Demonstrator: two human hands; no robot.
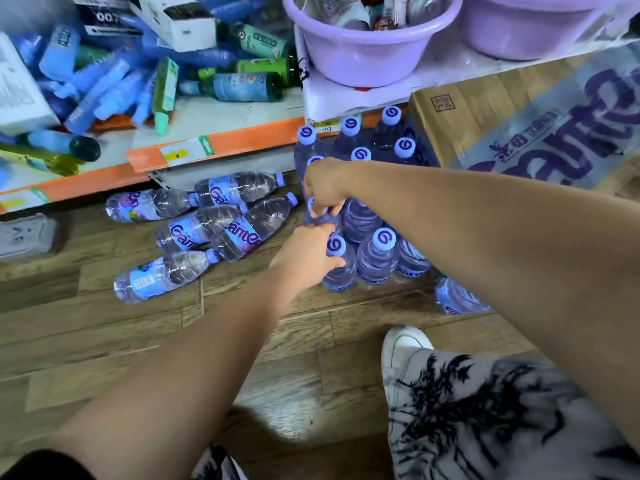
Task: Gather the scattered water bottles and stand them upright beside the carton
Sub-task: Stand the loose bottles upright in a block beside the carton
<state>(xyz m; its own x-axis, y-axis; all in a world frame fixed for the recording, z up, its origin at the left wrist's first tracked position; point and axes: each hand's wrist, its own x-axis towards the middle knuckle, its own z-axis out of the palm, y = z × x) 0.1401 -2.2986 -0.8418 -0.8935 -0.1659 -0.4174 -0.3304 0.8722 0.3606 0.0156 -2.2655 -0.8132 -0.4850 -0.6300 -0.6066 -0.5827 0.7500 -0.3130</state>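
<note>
Several clear water bottles with purple caps stand upright in a cluster (pixel 375 258) on the wooden floor, left of the brown carton (pixel 491 126). My left hand (pixel 306 252) grips the neck of an upright bottle (pixel 337 265) at the cluster's front left. My right hand (pixel 323 188) pinches the cap end of another bottle (pixel 317 211) just behind it. Several more bottles lie on their sides (pixel 221 220) to the left, near the shelf base. One more lies at the right (pixel 457 299), partly hidden by my right arm.
An orange-edged low shelf (pixel 214 147) holds blue and green bottles and boxes at the left. Two purple basins (pixel 370 46) sit on a shelf above the cluster. My white shoe (pixel 403 344) and patterned trouser leg are at the lower right. A grey power strip (pixel 27 233) lies far left.
</note>
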